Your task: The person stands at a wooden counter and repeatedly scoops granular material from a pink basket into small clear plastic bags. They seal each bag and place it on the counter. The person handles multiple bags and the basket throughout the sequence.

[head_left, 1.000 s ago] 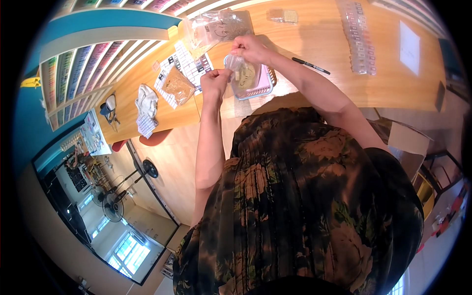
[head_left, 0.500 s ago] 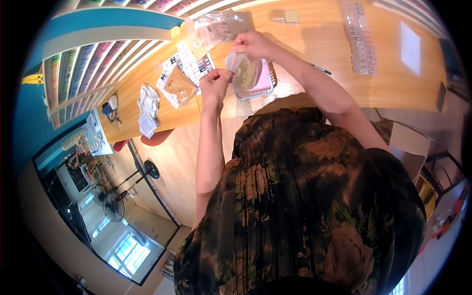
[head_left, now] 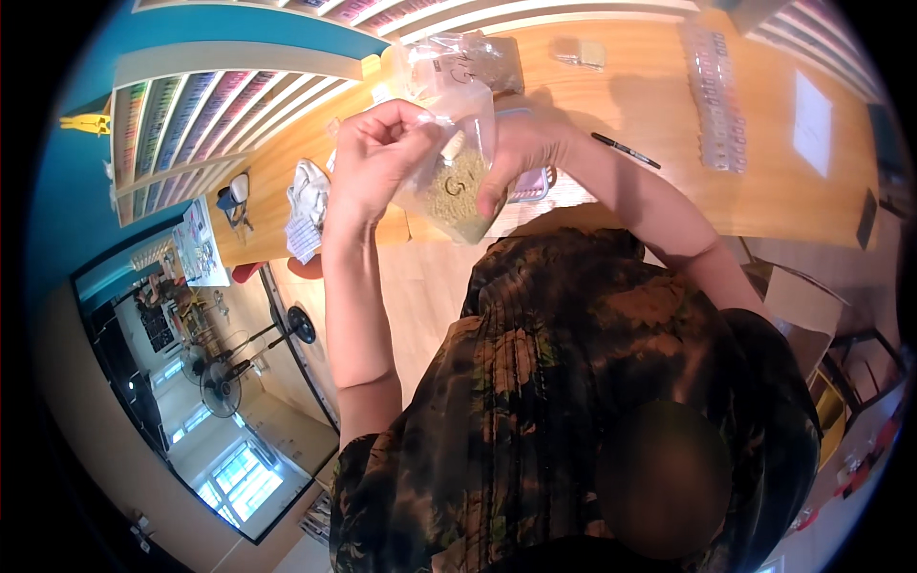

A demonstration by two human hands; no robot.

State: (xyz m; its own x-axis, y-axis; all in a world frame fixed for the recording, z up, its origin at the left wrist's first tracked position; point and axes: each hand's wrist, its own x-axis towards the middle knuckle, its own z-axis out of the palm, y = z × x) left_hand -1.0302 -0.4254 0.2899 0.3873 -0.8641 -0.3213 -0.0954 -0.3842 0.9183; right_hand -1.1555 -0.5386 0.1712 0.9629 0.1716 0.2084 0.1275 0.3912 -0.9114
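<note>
A clear plastic bag (head_left: 457,196) of small yellowish-green granules, with a handwritten mark on its front, is held up over the table's near edge. My left hand (head_left: 377,158) is closed, its thumb and fingers pinching the bag's upper left edge. On the other side, my right hand (head_left: 523,148) grips the bag, thumb in front and the other fingers hidden behind it. Behind my right hand, a tray (head_left: 535,185) shows only in part. Just beyond the hands lies a larger clear plastic bag (head_left: 454,65), also marked by hand.
On the wooden table, a black marker pen (head_left: 626,150) and small packets (head_left: 580,53) lie to the right. Farther right are a strip of clear compartments (head_left: 716,100) and a white sheet (head_left: 812,110). A cloth (head_left: 308,196) lies at left, below a colourful rack (head_left: 191,119).
The bag has risen from over the tray toward me, with both hands. My right hand has shifted from its top edge to its side. The tray is now mostly covered.
</note>
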